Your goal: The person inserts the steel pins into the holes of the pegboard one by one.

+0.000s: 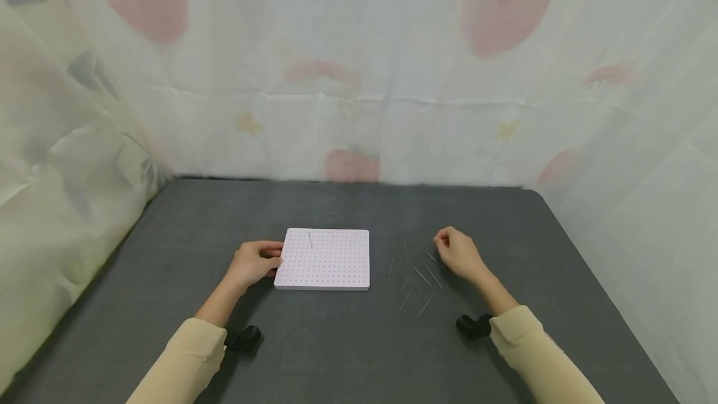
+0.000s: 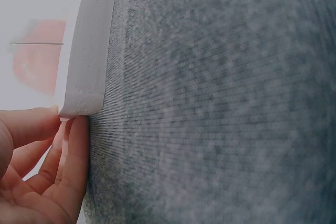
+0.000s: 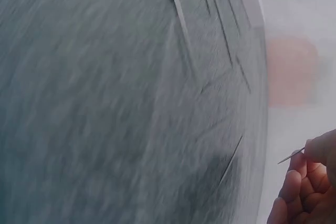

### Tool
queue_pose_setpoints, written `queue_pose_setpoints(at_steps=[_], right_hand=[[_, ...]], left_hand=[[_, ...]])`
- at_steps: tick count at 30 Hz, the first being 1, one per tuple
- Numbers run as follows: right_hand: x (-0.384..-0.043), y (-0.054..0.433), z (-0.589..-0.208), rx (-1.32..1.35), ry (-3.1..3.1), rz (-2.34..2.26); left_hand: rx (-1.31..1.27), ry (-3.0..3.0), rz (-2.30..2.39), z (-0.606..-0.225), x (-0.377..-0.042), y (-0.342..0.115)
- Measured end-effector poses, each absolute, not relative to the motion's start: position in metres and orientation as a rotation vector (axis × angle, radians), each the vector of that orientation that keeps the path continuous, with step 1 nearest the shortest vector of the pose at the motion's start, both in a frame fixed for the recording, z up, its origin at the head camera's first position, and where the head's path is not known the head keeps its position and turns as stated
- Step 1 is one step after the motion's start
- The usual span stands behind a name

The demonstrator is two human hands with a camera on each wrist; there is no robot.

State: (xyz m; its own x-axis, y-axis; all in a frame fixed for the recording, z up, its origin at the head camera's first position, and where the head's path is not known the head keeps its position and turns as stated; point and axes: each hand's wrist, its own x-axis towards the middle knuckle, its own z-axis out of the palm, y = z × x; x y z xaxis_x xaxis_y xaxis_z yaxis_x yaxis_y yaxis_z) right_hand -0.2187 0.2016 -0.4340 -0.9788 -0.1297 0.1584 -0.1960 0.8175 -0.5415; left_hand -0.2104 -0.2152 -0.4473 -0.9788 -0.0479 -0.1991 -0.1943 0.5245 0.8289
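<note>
A white pegboard [image 1: 331,270] with rows of small holes lies on the dark table. One thin metal needle [image 1: 311,240] stands up from a hole near its far left corner. My left hand [image 1: 251,265] grips the board's left edge, thumb at the upper rim and fingers low against the side. To the right of the board, my right hand [image 1: 457,254] is raised over the table and pinches a needle [image 3: 290,157] between thumb and forefinger, its tip sticking out. Several loose needles [image 1: 422,276] are scattered between the board and this hand.
The grey-black table [image 1: 336,354] ends at the back against a pale curtain [image 1: 392,136] with strawberry prints. More curtain hangs along the left and right sides. A black wrist device [image 1: 473,327] is worn at each cuff.
</note>
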Motion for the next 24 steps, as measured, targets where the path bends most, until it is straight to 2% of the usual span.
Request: queue_pose_setpoints(at_steps=[24], right_hand=[[-0.236, 0.109, -0.424, 0.421, -2.795, 1.117]], left_hand=[[-0.208, 2.593, 1.456, -0.447, -0.211, -0.215]])
